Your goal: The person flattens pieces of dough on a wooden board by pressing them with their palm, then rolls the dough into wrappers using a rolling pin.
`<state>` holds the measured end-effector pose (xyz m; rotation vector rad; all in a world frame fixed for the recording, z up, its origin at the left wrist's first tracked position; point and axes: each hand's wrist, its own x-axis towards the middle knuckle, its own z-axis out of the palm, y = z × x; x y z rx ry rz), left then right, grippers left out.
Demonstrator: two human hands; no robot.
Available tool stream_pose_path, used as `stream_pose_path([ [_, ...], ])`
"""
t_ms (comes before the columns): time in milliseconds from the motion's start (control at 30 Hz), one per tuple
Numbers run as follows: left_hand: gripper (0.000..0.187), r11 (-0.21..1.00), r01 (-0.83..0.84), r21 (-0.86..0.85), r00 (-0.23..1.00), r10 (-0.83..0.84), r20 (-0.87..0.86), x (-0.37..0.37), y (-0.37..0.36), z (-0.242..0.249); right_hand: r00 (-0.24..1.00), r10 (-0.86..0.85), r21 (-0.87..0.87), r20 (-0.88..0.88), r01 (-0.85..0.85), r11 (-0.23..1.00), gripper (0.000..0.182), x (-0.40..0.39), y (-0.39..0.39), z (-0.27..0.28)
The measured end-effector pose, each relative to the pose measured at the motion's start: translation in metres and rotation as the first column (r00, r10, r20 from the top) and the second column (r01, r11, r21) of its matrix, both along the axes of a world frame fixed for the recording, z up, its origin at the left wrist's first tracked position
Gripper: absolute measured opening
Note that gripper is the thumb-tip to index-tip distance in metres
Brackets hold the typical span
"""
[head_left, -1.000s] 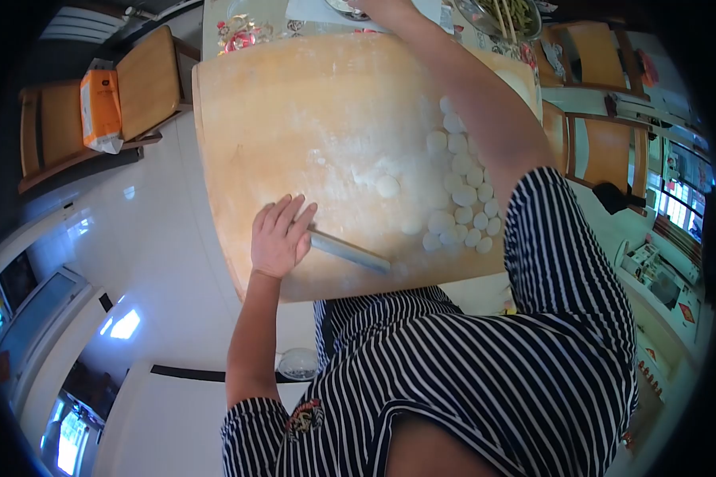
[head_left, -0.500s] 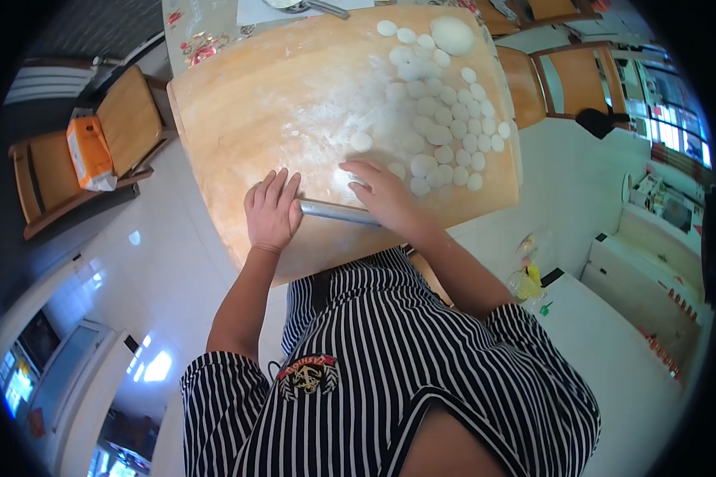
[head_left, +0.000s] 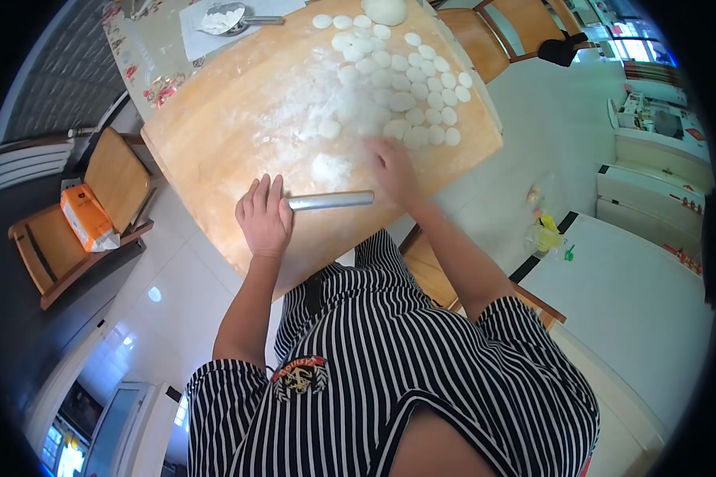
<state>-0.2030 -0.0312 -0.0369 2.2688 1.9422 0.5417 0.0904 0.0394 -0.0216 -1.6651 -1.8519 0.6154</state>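
My left hand (head_left: 264,216) lies over the left end of a metal rolling pin (head_left: 334,200), its fingers pointing forward and the thumb by the pin. The pin's right end sticks out free. My right hand (head_left: 391,168) is off the pin, near the dough pieces, blurred by motion with fingers that look curled. Whether anything is in it cannot be made out. Between the hands, a floury white patch (head_left: 331,169) lies on the wooden board (head_left: 207,143). Beyond it is a single dough piece (head_left: 329,128). Several small dough rounds (head_left: 402,101) cover the board's right side.
A larger dough ball (head_left: 385,9) sits at the board's far edge. Behind the board, a bowl of flour (head_left: 223,19) with a handle rests on white paper. Wooden chairs (head_left: 118,171) stand left and far right; an orange packet (head_left: 89,216) is on the left one.
My right hand has moved away from the rolling pin and the floury patch toward the dough rounds at the right. My left hand stays at the pin. The whole view has turned and shifted.
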Motion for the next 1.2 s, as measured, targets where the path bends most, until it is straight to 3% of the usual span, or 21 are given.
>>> stream_pose_path([
  [33, 0.045, 1.000, 0.000, 0.005, 1.000, 0.000, -0.001, 0.000, -0.004, 0.000, 0.997, 0.056, 0.138, -0.057, -0.048, 0.989, 0.025, -0.006, 0.007, 0.005],
  [167, 0.044, 1.000, 0.008, 0.008, 1.000, -0.008, 0.002, 0.001, -0.004, -0.002, 0.991, -0.034, 0.029, -0.130, 0.038, 0.999, 0.024, -0.036, 0.008, 0.022],
  [233, 0.044, 1.000, 0.004, -0.020, 1.000, -0.004, 0.027, 0.000, -0.005, -0.006, 0.969, 0.245, -0.043, -0.037, -0.247, 0.968, 0.026, -0.049, -0.027, 0.017],
  [367, 0.038, 1.000, 0.010, 0.008, 0.997, -0.011, 0.070, 0.010, -0.001, 0.011, 0.940, 0.309, -0.075, 0.145, -0.301, 0.951, 0.030, -0.053, -0.073, 0.030],
  [433, 0.028, 0.999, 0.037, -0.029, 0.908, -0.022, 0.418, 0.019, 0.014, 0.023, 0.964, 0.202, -0.065, 0.171, -0.193, 0.979, 0.033, -0.046, -0.083, 0.013],
  [467, 0.019, 0.996, 0.059, 0.069, 0.887, -0.084, 0.455, 0.027, 0.028, 0.028, 0.968, 0.189, -0.067, 0.168, -0.180, 0.981, 0.033, -0.042, -0.087, 0.009],
  [600, 0.023, 0.986, 0.028, -0.162, 0.806, 0.074, 0.588, 0.069, 0.105, 0.028, 0.962, 0.206, -0.005, 0.180, -0.209, 0.978, 0.035, -0.023, -0.082, 0.003],
  [667, 0.026, 0.974, 0.060, -0.219, 0.867, 0.058, 0.494, 0.083, 0.140, 0.016, 0.965, 0.211, -0.016, 0.155, -0.211, 0.977, 0.034, -0.012, -0.083, -0.003],
  [733, 0.028, 0.957, 0.084, -0.279, 0.919, 0.033, 0.392, 0.087, 0.158, 0.008, 0.965, 0.229, 0.121, 0.127, -0.244, 0.962, 0.033, -0.002, -0.085, -0.010],
  [800, 0.030, 0.934, 0.163, -0.316, 0.974, -0.102, 0.200, 0.083, 0.168, 0.006, 0.968, 0.230, 0.119, 0.099, -0.241, 0.963, 0.033, 0.002, -0.088, -0.010],
  [833, 0.030, 0.933, 0.175, -0.316, 0.974, -0.117, 0.194, 0.081, 0.171, 0.007, 0.967, 0.243, 0.116, 0.073, -0.251, 0.961, 0.033, 0.003, -0.089, -0.008],
  [900, 0.031, 0.842, 0.242, -0.482, 0.921, -0.044, 0.386, 0.077, 0.174, 0.010, 0.971, 0.229, 0.101, 0.071, -0.236, 0.967, 0.034, 0.005, -0.092, -0.009],
  [933, 0.031, 0.840, 0.247, -0.483, 0.924, -0.054, 0.378, 0.076, 0.169, 0.012, 0.970, 0.230, 0.082, 0.074, -0.236, 0.968, 0.035, 0.005, -0.094, -0.009],
  [1000, 0.030, 0.845, 0.216, -0.490, 0.742, 0.185, 0.645, 0.070, 0.151, 0.016, 0.971, 0.235, 0.080, 0.049, -0.239, 0.968, 0.036, 0.011, -0.093, -0.011],
  [1033, 0.030, 0.843, 0.219, -0.491, 0.749, 0.177, 0.638, 0.067, 0.141, 0.021, 0.968, 0.249, 0.077, 0.034, -0.251, 0.965, 0.037, 0.016, -0.092, -0.010],
  [1100, 0.033, 0.653, 0.442, -0.615, 0.480, 0.408, 0.777, 0.059, 0.119, 0.032, 0.958, 0.273, 0.103, 0.086, -0.281, 0.954, 0.036, 0.028, -0.087, -0.004],
  [1167, 0.037, 0.688, 0.447, -0.572, 0.708, 0.119, 0.696, 0.057, 0.081, -0.005, 0.949, 0.284, 0.124, 0.141, -0.301, 0.945, 0.036, 0.028, -0.089, 0.009],
  [1200, 0.025, 0.778, 0.361, -0.514, 0.765, 0.068, 0.640, 0.067, 0.067, 0.023, 0.946, 0.193, 0.145, 0.259, -0.236, 0.961, 0.040, 0.021, -0.092, 0.018],
])
